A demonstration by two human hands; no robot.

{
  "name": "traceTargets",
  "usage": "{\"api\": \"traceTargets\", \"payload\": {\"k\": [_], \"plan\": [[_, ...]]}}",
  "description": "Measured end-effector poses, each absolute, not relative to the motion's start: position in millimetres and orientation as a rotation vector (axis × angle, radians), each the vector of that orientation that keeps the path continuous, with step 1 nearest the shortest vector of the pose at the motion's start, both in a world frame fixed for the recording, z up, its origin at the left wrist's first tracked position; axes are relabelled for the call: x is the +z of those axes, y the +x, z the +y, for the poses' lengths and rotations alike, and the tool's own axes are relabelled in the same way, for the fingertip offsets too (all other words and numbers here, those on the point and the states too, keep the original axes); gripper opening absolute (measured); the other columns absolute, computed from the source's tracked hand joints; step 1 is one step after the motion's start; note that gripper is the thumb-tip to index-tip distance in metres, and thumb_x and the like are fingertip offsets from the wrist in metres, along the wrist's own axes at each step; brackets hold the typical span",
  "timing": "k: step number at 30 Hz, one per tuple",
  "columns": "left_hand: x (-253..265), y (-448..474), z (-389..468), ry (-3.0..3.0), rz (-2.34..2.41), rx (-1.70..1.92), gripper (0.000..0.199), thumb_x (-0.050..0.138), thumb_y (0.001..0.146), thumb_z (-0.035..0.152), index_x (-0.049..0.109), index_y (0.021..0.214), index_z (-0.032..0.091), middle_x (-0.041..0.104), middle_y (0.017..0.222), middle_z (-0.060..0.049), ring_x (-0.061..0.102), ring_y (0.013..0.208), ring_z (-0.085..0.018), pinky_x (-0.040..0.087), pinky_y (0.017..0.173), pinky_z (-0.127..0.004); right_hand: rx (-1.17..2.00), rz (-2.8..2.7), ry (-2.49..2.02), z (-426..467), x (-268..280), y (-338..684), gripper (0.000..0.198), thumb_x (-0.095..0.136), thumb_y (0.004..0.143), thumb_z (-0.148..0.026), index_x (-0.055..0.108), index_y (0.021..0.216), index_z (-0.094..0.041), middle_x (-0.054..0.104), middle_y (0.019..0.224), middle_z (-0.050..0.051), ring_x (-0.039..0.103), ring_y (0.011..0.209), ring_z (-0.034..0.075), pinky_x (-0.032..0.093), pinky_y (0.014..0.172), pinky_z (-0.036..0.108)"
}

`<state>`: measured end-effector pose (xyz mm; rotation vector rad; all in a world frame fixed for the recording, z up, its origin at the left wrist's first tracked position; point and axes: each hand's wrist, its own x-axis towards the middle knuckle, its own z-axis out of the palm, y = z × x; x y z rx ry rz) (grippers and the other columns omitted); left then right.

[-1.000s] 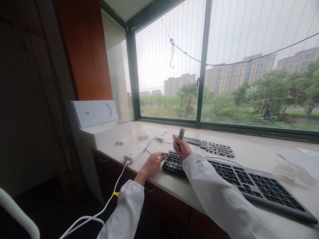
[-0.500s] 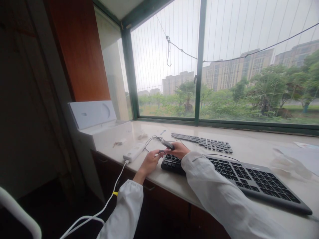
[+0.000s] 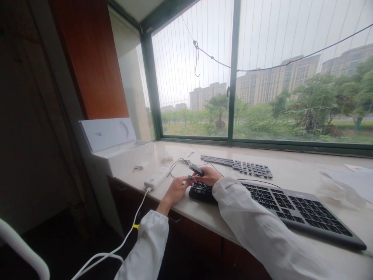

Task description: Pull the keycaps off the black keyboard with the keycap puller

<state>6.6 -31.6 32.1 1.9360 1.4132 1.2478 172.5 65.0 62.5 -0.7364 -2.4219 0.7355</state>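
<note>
My left hand is closed in a pinch on a small dark keycap over the left end of a black keyboard. Close beside it, my right hand grips a short dark stick-like tool; its exact kind is not clear. The fingertips of both hands nearly meet. Much of the keyboard shows bare key sockets, while some keycaps sit at its near left corner. My right sleeve covers part of the keyboard. Behind it, loose keycaps lie in rows on the white counter.
Left of my hands lies a white power bank with a white cable. A thin black cable is coiled behind it. An open white box stands at the left end. Crumpled plastic lies on the right, below the window.
The keycap in my left fingers has turned slightly and sits a little nearer my right hand. Both hands keep almost the same place.
</note>
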Motion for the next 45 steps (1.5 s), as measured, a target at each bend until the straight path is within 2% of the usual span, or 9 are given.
{"api": "traceTargets", "payload": {"k": [4, 8, 14, 19, 23, 29, 35, 39, 45], "plan": [[31.9, 5.8, -31.5, 1.974, 1.432, 1.253, 0.035, 0.050, 0.087, 0.043, 0.070, 0.095, 0.016, 0.070, 0.089, -0.005, 0.060, 0.082, -0.019, 0.045, 0.074, -0.026, 0.752, -2.406, -0.744, 68.0, 61.1, 172.5, 0.031, 0.065, 0.072, -0.045, 0.073, 0.079, -0.016, 0.067, 0.071, 0.002, 0.058, 0.070, 0.016, 0.040, 0.065, 0.024], [30.1, 3.8, -31.0, 1.871, 1.555, 1.356, 0.036, 0.057, 0.083, 0.044, 0.064, 0.107, 0.018, 0.067, 0.094, -0.006, 0.060, 0.083, -0.018, 0.046, 0.074, -0.027, 0.742, -2.405, -0.815, 70.5, 59.9, 172.3, 0.031, 0.063, 0.073, -0.043, 0.073, 0.080, -0.015, 0.065, 0.069, 0.002, 0.057, 0.071, 0.016, 0.039, 0.064, 0.024], [24.7, 1.6, -26.8, 1.759, 1.584, 1.400, 0.029, 0.063, 0.079, 0.042, 0.060, 0.096, 0.019, 0.064, 0.090, -0.004, 0.055, 0.063, -0.011, 0.043, 0.058, -0.023, 0.740, -2.449, -0.930, 65.5, 61.9, 171.9, 0.033, 0.062, 0.073, -0.046, 0.073, 0.076, -0.015, 0.060, 0.061, 0.000, 0.053, 0.065, 0.014, 0.035, 0.059, 0.024], [21.3, 1.0, -22.9, 1.646, 1.517, 1.440, 0.031, 0.061, 0.080, 0.043, 0.055, 0.100, 0.020, 0.061, 0.088, -0.002, 0.045, 0.045, -0.004, 0.035, 0.043, -0.018, 0.756, -2.448, -0.909, 62.0, 63.9, 170.6, 0.036, 0.061, 0.072, -0.049, 0.072, 0.075, -0.014, 0.056, 0.059, -0.001, 0.049, 0.063, 0.013, 0.033, 0.058, 0.024], [17.5, -1.1, -20.1, 1.605, 1.491, 1.457, 0.031, 0.061, 0.080, 0.044, 0.050, 0.096, 0.021, 0.059, 0.087, 0.000, 0.041, 0.039, -0.001, 0.030, 0.038, -0.017, 0.772, -2.442, -0.886, 60.6, 64.4, 169.3, 0.034, 0.060, 0.072, -0.047, 0.069, 0.070, -0.015, 0.053, 0.057, -0.002, 0.047, 0.061, 0.012, 0.032, 0.058, 0.024], [18.0, -2.3, -21.5, 1.644, 1.488, 1.446, 0.028, 0.059, 0.081, 0.043, 0.051, 0.095, 0.020, 0.059, 0.092, -0.002, 0.043, 0.041, -0.002, 0.033, 0.038, -0.016, 0.740, -2.432, -0.950, 60.5, 62.1, 168.0, 0.031, 0.060, 0.072, -0.044, 0.065, 0.064, -0.015, 0.047, 0.054, -0.003, 0.043, 0.058, 0.011, 0.030, 0.055, 0.023], [23.0, 1.5, -26.5, 1.711, 1.442, 1.406, 0.028, 0.058, 0.082, 0.040, 0.056, 0.103, 0.021, 0.061, 0.101, -0.004, 0.044, 0.045, -0.002, 0.034, 0.040, -0.016, 0.683, -2.424, -1.067, 65.7, 54.7, 165.3, 0.035, 0.063, 0.069, -0.050, 0.068, 0.066, -0.015, 0.051, 0.055, -0.001, 0.047, 0.060, 0.013, 0.031, 0.054, 0.023], [24.0, 3.5, -27.8, 1.772, 1.449, 1.380, 0.037, 0.066, 0.076, 0.038, 0.059, 0.108, 0.020, 0.063, 0.107, -0.006, 0.043, 0.045, -0.002, 0.036, 0.044, -0.018, 0.694, -2.422, -1.033, 68.4, 50.8, 164.1, 0.034, 0.065, 0.069, -0.049, 0.071, 0.073, -0.016, 0.057, 0.059, 0.000, 0.051, 0.063, 0.014, 0.034, 0.057, 0.024], [25.5, 4.8, -29.9, 1.815, 1.515, 1.376, 0.038, 0.063, 0.078, 0.043, 0.062, 0.107, 0.019, 0.065, 0.103, -0.007, 0.042, 0.044, -0.003, 0.036, 0.044, -0.019, 0.722, -2.418, -1.036, 65.9, 52.9, 165.5, 0.036, 0.064, 0.071, -0.050, 0.073, 0.073, -0.016, 0.060, 0.059, 0.002, 0.053, 0.063, 0.016, 0.035, 0.055, 0.024]]}}
